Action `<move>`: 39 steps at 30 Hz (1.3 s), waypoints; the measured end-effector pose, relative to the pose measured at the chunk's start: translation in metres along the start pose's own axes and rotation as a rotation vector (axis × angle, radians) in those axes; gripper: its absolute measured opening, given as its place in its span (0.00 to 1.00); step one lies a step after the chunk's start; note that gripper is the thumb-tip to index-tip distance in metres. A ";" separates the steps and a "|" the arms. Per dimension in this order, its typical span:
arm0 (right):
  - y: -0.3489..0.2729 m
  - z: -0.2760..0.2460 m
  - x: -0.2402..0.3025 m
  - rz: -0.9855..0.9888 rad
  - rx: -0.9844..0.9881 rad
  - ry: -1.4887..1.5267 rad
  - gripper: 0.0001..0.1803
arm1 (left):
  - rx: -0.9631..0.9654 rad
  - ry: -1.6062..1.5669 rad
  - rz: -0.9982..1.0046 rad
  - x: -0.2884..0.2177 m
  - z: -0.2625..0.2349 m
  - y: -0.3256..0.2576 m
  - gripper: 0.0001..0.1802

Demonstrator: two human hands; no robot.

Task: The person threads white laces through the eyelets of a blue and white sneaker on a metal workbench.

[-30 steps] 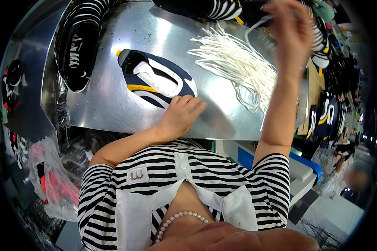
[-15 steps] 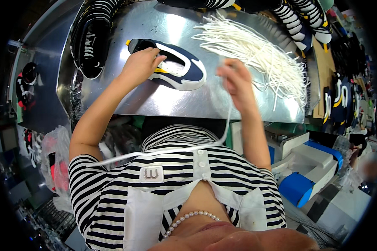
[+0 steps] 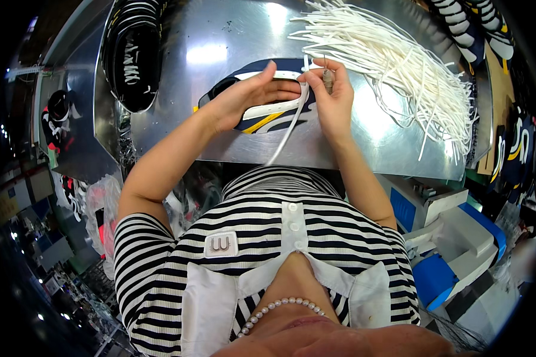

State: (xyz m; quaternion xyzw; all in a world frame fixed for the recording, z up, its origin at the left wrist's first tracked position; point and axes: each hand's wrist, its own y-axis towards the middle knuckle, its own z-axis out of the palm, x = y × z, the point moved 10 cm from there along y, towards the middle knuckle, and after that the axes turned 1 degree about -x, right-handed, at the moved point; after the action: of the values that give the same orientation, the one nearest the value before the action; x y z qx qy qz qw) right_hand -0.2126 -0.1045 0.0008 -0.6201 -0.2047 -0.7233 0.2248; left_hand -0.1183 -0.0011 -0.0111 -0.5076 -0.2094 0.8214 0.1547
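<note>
A dark blue shoe upper point(image 3: 262, 122) with white and yellow trim lies on the metal table point(image 3: 363, 137). My left hand point(image 3: 244, 98) grips its near side, fingers curled over the white tongue. My right hand point(image 3: 333, 95) pinches a white shoelace point(image 3: 287, 134) at the upper's top edge; the lace hangs down over the table's front edge toward my striped shirt.
A big loose pile of white laces point(image 3: 399, 65) spreads over the table's right half. Black uppers point(image 3: 131, 53) are stacked at the back left, more striped ones point(image 3: 476, 30) at the back right. A blue and white machine point(image 3: 458, 250) stands low right.
My right hand came down from high up with a lace and now meets my left hand at the shoe upper. My left hand moved from the table's front edge onto the upper.
</note>
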 end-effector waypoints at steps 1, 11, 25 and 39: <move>0.000 -0.003 0.005 -0.018 0.001 0.016 0.14 | 0.034 -0.078 0.010 -0.002 0.004 -0.002 0.43; -0.015 0.002 0.033 -0.041 0.088 0.149 0.17 | -0.160 -0.237 0.143 -0.008 0.007 0.013 0.32; -0.041 0.006 0.032 0.023 0.049 -0.034 0.18 | -0.313 0.078 0.493 -0.029 0.023 -0.032 0.10; -0.052 0.005 0.055 0.065 0.216 -0.197 0.03 | -0.428 0.212 0.475 -0.022 0.018 -0.049 0.11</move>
State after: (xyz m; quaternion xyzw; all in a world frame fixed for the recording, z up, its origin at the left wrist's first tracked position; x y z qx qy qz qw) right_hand -0.2454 -0.0630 0.0547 -0.6665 -0.2822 -0.6252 0.2921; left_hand -0.1225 0.0274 0.0375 -0.6458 -0.2356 0.7145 -0.1300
